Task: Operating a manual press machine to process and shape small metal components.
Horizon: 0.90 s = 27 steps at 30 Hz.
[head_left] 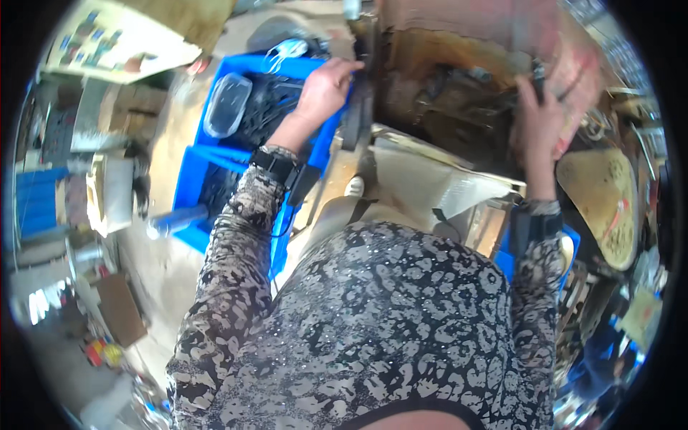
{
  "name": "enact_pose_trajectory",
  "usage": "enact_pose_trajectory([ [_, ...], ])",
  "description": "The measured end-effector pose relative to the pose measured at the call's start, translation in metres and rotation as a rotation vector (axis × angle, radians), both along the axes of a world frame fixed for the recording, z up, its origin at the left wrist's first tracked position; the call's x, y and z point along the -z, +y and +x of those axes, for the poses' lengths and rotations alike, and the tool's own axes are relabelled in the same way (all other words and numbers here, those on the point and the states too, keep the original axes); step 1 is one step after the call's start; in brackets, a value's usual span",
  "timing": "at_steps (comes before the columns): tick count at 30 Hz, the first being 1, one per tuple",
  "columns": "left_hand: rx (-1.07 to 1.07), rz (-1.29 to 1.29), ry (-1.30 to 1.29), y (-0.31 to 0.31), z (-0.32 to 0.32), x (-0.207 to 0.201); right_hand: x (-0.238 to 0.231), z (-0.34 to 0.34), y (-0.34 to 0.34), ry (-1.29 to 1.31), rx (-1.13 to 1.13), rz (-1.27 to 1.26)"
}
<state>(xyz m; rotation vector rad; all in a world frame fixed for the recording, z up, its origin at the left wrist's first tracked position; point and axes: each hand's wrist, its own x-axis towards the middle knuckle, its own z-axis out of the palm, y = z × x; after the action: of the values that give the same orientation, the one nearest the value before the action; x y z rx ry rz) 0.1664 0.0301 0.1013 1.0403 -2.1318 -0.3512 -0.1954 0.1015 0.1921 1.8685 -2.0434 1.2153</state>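
Note:
My left hand [326,89] is above the far right edge of a blue bin [331,143], its fingers curled together. Whether anything is pinched in them is hidden. Dark slender parts [283,97] fill that bin, and a clear plastic tub [228,105] lies on them at the left. My right hand [541,118] is raised with fingers spread, beside a worn reddish machine part [577,79]; motion smears it a little, and contact with the machine cannot be made out. Left of this hand is a dark, grimy machine recess [459,100] with small metal pieces in it.
A second blue bin [188,161] adjoins the first on the near side, with a cylindrical object [175,221] across its edge. A pale sheet-covered ledge [423,172] lies between me and the machine. At the right is a stained, rounded board [602,204]. A cardboard box [120,309] stands at the left.

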Motion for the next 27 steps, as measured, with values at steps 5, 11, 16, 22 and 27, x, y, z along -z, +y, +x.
enact_pose_trajectory([
  [5, -0.365, 0.273, -0.073, 0.013, 0.105, 0.032, -0.003, -0.029, -0.086, 0.190, 0.102, -0.061],
  [11, -0.467, 0.561, -0.255, 0.049, 0.158, 0.079, 0.000, -0.062, -0.149, 0.034, 0.114, 0.251],
  [16, -0.496, 0.654, -0.330, 0.045, 0.161, 0.098, 0.003, -0.076, -0.169, -0.023, 0.039, 0.215],
  [22, -0.514, 0.768, -0.450, 0.013, 0.141, 0.117, 0.005, -0.072, -0.136, 0.299, 0.173, 0.007],
  [27, -0.491, 0.853, -0.585, -0.018, 0.100, 0.138, 0.052, -0.052, -0.041, 0.139, 0.119, 0.290],
])
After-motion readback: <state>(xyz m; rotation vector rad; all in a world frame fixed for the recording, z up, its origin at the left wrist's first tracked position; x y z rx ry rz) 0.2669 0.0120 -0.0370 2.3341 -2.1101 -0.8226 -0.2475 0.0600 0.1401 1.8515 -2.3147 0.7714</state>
